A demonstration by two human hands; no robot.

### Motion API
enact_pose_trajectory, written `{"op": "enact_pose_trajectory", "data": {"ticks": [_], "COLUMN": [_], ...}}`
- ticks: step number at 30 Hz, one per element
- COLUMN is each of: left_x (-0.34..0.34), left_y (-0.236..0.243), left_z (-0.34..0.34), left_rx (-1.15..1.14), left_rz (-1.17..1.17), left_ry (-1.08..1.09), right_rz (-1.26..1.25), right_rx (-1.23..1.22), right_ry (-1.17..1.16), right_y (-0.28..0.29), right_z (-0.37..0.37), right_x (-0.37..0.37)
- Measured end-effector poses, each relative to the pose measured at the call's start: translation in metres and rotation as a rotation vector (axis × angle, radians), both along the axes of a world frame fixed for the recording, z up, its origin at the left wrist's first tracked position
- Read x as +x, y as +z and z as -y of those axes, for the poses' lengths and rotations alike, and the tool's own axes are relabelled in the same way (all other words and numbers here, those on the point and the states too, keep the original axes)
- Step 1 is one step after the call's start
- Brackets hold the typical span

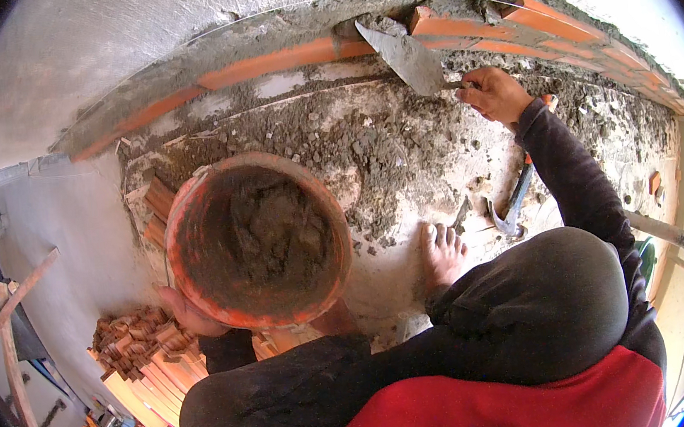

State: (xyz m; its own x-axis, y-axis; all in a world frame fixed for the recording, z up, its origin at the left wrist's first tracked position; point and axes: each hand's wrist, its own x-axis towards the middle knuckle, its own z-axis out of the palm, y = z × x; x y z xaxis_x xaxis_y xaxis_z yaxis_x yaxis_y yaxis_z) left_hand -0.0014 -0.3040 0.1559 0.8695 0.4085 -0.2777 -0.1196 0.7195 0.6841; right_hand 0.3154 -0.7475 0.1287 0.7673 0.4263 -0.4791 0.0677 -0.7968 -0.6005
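Note:
My right hand (498, 95) is closed around the handle of a pointed trowel (408, 61). The grey blade reaches up and left, its tip over mortar (376, 25) at a low course of orange bricks (284, 59). Beside the loose brick at the gap, the blade hides part of the course. On the left, an orange bucket (335, 197) is tipped so its mouth faces me, with wet grey mortar (278, 237) inside. My left hand (188, 310) grips the bucket's lower left side; some fingers are hidden behind it.
A claw hammer (515, 205) lies right of my bare foot (444, 254). Crumbled mortar (369, 156) covers the floor along the bricks. Stacked bricks (146, 376) stand at the lower left. A string line (279, 8) runs along the wall, and a pole (678, 238) slants at the right.

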Motion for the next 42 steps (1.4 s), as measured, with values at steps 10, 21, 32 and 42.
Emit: {"op": "enact_pose_trajectory", "data": {"ticks": [10,21,32,42], "left_x": [0.005,-0.002,0.000,0.002], "left_y": [-0.003,-0.001,-0.004,-0.011], "left_z": [0.007,-0.001,-0.005,-0.001], "left_rx": [0.003,-0.017,0.033,0.011], "left_rz": [-0.002,0.067,0.010,0.018], "left_ry": [0.064,-0.002,0.023,0.067], "right_rz": [0.582,-0.033,-0.154,0.333], "right_rx": [-0.143,0.155,0.024,0.079], "right_ry": [-0.086,0.539,0.346,0.111], "right_y": [0.000,0.118,0.060,0.021], "right_z": [-0.043,-0.064,-0.078,-0.065], "right_x": [-0.070,-0.035,0.003,-0.068]}}
